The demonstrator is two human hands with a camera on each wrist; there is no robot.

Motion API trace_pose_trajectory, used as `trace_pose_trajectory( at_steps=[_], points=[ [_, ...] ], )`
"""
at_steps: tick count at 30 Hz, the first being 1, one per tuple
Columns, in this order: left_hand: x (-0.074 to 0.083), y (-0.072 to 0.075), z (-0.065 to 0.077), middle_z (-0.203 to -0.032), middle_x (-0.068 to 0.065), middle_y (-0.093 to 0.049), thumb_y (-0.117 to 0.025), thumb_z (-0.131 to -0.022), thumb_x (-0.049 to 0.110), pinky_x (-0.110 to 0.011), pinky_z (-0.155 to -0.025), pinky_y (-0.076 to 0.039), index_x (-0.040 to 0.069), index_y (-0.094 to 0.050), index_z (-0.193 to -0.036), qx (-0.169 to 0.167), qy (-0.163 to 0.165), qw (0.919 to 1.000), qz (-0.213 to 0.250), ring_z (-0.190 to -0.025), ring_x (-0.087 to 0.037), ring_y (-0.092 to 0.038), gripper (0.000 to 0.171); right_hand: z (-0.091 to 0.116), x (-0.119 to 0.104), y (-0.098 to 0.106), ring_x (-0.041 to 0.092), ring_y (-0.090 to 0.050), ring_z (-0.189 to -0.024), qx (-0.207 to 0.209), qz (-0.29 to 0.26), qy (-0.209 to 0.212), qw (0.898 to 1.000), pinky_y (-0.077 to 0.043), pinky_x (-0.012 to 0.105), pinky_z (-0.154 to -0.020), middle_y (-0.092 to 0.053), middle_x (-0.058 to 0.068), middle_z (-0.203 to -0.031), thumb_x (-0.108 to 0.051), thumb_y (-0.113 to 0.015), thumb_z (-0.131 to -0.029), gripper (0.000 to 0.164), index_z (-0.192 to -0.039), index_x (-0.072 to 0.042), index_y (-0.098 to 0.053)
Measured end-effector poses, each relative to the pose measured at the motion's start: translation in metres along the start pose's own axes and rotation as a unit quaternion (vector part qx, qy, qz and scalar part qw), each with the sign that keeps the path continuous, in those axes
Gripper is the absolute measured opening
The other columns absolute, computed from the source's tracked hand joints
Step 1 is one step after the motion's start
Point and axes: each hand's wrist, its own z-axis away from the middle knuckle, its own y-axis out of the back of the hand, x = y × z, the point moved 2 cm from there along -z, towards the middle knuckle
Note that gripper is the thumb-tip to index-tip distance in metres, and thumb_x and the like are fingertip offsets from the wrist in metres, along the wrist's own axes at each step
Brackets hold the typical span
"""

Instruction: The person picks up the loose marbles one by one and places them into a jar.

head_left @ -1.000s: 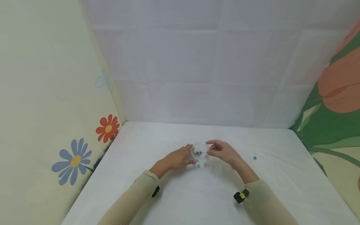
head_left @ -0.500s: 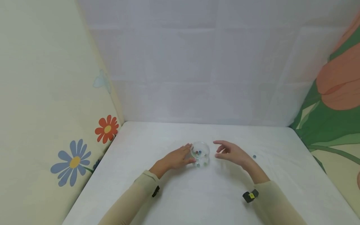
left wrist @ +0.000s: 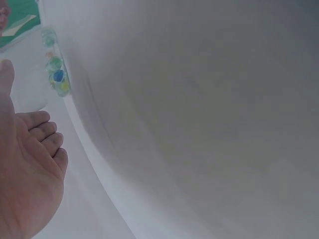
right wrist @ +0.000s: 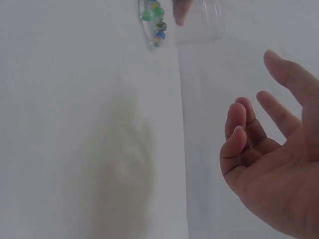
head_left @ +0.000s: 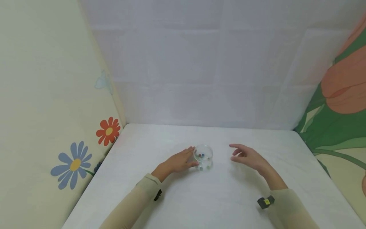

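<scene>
A clear cup (head_left: 205, 149) stands mid-table with several marbles (left wrist: 55, 63) in its bottom; green, blue and yellow ones show in the wrist views. My left hand (head_left: 178, 161) holds the cup's left side, thumb in front and fingers toward the back. To the right of the cup, my right hand (head_left: 249, 158) hovers over the table, apart from the cup. Its fingers are loosely bent and its thumb (right wrist: 284, 69) stands away from them, with nothing between them in the right wrist view.
A white cloth covers the table (head_left: 183, 197). Behind it hangs a white sheet (head_left: 177, 63). Flower-printed panels (head_left: 43, 95) flank the left and right edges. Each wrist wears a small black camera (head_left: 266, 202).
My right hand has drawn away from the cup's rim and moved right. The lone blue marble seen on the table earlier is now hidden behind that hand. The left hand stays at the cup.
</scene>
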Motion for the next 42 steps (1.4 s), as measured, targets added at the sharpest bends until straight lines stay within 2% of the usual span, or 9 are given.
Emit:
trace_pose_trajectory(
  at_steps=[7,14,21,29,35,39,42],
  points=[
    [-0.001,-0.002,-0.001,-0.168,-0.012,-0.020,-0.042,-0.101,0.064,-0.040,-0.126,-0.020,0.004,-0.022,-0.161,0.000,0.002,1.0000,-0.001,-0.155,-0.026,-0.018,0.087,0.010,0.017,0.010,0.024,-0.060,-0.107,0.012,0.007,-0.026,1.000,-0.051,0.039,-0.086,-0.063,0.011,-0.122,-0.035,-0.073,-0.095,0.065,-0.151,-0.018,-0.048],
    [0.000,-0.001,0.000,-0.168,-0.011,-0.020,-0.044,-0.102,0.063,-0.040,-0.126,-0.020,0.004,-0.023,-0.161,0.000,0.006,1.0000,0.005,-0.155,-0.025,-0.018,0.086,0.020,0.033,0.024,0.031,-0.057,-0.115,0.012,0.019,-0.041,0.999,-0.052,0.045,-0.087,-0.057,0.018,-0.132,-0.040,-0.072,-0.095,0.069,-0.154,-0.018,-0.044],
    [0.001,0.000,0.000,-0.168,-0.010,-0.019,-0.042,-0.102,0.064,-0.038,-0.126,-0.020,0.005,-0.022,-0.161,-0.001,0.008,0.9999,-0.006,-0.156,-0.023,-0.017,0.086,0.023,0.053,0.039,0.040,-0.050,-0.123,-0.001,0.033,-0.045,0.998,-0.051,0.049,-0.088,-0.047,0.025,-0.140,-0.043,-0.069,-0.096,0.073,-0.157,-0.016,-0.039],
    [0.001,-0.001,-0.001,-0.169,-0.009,-0.018,-0.041,-0.101,0.065,-0.038,-0.126,-0.019,0.006,-0.021,-0.162,-0.005,0.011,0.9999,-0.003,-0.156,-0.023,-0.016,0.087,0.025,0.080,0.050,0.048,-0.044,-0.128,-0.017,0.037,-0.076,0.996,-0.050,0.056,-0.091,-0.038,0.031,-0.145,-0.044,-0.068,-0.097,0.078,-0.159,-0.011,-0.033],
    [0.001,-0.001,-0.001,-0.168,-0.010,-0.019,-0.041,-0.101,0.066,-0.038,-0.126,-0.019,0.006,-0.021,-0.162,-0.005,0.012,0.9999,-0.011,-0.156,-0.023,-0.017,0.087,0.024,0.091,0.057,0.054,-0.040,-0.129,-0.033,0.055,-0.097,0.993,-0.048,0.064,-0.094,-0.033,0.036,-0.147,-0.048,-0.067,-0.096,0.082,-0.159,-0.010,-0.031],
    [0.000,-0.001,0.000,-0.168,-0.010,-0.020,-0.042,-0.101,0.066,-0.039,-0.126,-0.020,0.006,-0.022,-0.161,-0.005,0.011,0.9999,-0.008,-0.156,-0.024,-0.018,0.088,0.021,0.097,0.061,0.054,-0.041,-0.128,-0.036,0.066,-0.097,0.992,-0.046,0.066,-0.096,-0.034,0.038,-0.146,-0.047,-0.068,-0.095,0.080,-0.157,-0.007,-0.035],
    [0.000,-0.002,0.000,-0.168,-0.010,-0.020,-0.042,-0.101,0.066,-0.040,-0.126,-0.020,0.005,-0.023,-0.161,-0.005,0.010,0.9999,-0.005,-0.156,-0.025,-0.018,0.087,0.019,0.101,0.063,0.052,-0.046,-0.123,-0.039,0.085,-0.080,0.992,-0.047,0.065,-0.095,-0.041,0.039,-0.141,-0.042,-0.070,-0.095,0.077,-0.153,-0.002,-0.039]
  ],
)
